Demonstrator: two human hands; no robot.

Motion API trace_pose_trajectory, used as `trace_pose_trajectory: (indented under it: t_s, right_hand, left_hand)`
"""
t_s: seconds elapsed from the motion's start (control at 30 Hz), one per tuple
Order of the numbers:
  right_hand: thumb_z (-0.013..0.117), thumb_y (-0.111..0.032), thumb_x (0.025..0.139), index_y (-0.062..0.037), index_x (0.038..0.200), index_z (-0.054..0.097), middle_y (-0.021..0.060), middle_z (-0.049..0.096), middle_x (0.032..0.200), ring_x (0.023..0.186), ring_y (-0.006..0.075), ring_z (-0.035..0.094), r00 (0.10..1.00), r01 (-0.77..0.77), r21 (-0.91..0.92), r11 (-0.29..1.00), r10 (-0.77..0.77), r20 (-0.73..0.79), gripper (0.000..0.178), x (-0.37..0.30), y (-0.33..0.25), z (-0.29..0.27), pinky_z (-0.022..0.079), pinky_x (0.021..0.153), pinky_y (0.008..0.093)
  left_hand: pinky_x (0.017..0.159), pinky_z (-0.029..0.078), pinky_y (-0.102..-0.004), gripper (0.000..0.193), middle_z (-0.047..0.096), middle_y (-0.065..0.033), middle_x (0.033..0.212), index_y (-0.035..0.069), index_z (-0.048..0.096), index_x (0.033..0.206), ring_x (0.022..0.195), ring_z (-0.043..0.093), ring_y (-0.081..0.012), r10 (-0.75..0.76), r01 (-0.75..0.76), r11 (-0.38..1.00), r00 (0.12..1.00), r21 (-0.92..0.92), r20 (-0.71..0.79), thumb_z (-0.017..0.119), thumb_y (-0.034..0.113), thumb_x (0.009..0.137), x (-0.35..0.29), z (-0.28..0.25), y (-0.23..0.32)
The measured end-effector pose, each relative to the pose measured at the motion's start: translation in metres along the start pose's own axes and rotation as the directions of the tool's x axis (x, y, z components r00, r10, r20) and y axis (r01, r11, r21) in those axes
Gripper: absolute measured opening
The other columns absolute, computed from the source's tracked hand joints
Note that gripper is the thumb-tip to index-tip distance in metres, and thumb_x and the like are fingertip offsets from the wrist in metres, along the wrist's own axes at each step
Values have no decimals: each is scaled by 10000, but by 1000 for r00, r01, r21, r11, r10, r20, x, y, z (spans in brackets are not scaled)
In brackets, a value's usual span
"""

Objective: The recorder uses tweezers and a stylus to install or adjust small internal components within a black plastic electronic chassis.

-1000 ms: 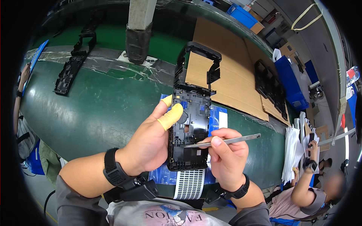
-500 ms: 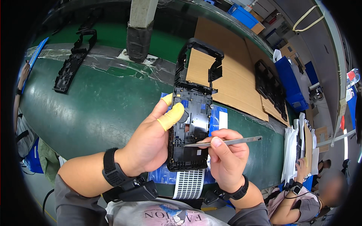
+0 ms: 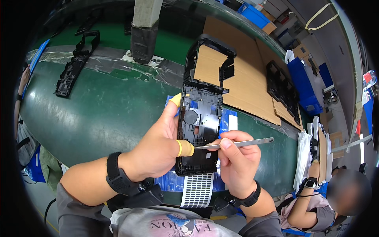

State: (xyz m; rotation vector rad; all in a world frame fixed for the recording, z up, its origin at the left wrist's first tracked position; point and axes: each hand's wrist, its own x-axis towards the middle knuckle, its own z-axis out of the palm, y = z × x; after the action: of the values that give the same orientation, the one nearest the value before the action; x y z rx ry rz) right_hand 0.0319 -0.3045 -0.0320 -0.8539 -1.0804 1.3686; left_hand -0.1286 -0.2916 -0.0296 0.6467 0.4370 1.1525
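My left hand (image 3: 152, 148), with yellow finger cots on the thumb and a finger, is closed around the left side of a black plastic housing (image 3: 204, 122). The housing is held tilted over the bench, its open frame end pointing away from me and its ribbed inner face up. Between the thumb and fingers of my right hand (image 3: 240, 162) are metal tweezers (image 3: 252, 142). Their tip reaches across the lower housing to my left thumb; whether anything is in the tip is too small to tell. A small white square sits on the lower housing.
Under my hands lie a blue sheet (image 3: 229, 124) and a white sheet of dark labels (image 3: 196, 191). Another black housing (image 3: 73, 73) lies far left. Cardboard (image 3: 248, 83) and more black frames (image 3: 282, 93) are at right. A post (image 3: 144, 39) rises behind. A person sits at lower right.
My left thumb has slid down the housing from near the round recess to the tweezers' tip. The tweezers have shifted slightly up and lie flatter. The housing has tilted a little.
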Motion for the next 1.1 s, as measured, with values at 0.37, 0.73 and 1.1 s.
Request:
trace_pose_trajectory:
  t_s: [0.37, 0.73, 1.1]
  right_hand:
    - [514, 6, 766, 53, 875, 528, 119, 570, 667, 460, 66, 418, 987, -99, -54, 994, 91, -134, 120, 19, 22, -27, 325, 431, 175]
    - [517, 35, 762, 50, 909, 525, 82, 552, 654, 475, 67, 432, 969, -209, -130, 969, 188, -157, 148, -36, 7, -29, 341, 436, 177]
    - [497, 49, 766, 40, 919, 522, 87, 558, 690, 495, 64, 412, 975, -102, -132, 986, 72, -212, 155, -50, 23, -32, 324, 455, 176]
  left_hand:
    - [800, 420, -309, 754, 426, -71, 1089, 143, 190, 1259, 962, 474, -177, 253, -245, 966, 962, 87, -104, 554, -88, 640, 19, -28, 30]
    - [820, 412, -329, 351, 443, -67, 1107, 88, 306, 1201, 969, 466, -165, 154, -164, 984, 980, -71, -128, 362, 200, 874, 10, -14, 21]
    - [823, 407, -319, 349, 456, -66, 1094, 82, 308, 1195, 949, 474, -157, 154, -167, 978, 982, -123, -107, 371, 165, 862, 2, -14, 17]
